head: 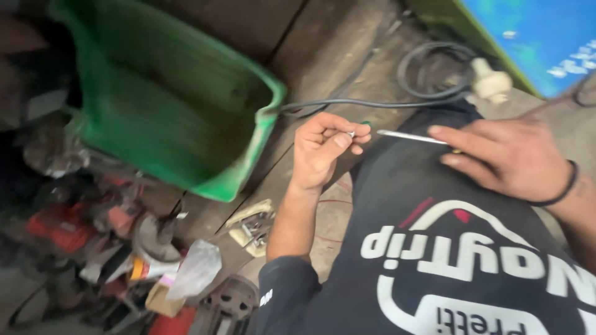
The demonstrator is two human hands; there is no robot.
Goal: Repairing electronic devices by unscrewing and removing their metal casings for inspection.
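Left hand (326, 146) pinched, right hand (503, 155) gripping

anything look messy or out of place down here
The green bin sits tipped at a slant, and a jumble of parts, a can and a plastic bag lies heaped below it. A black cable trails loose across the floor.
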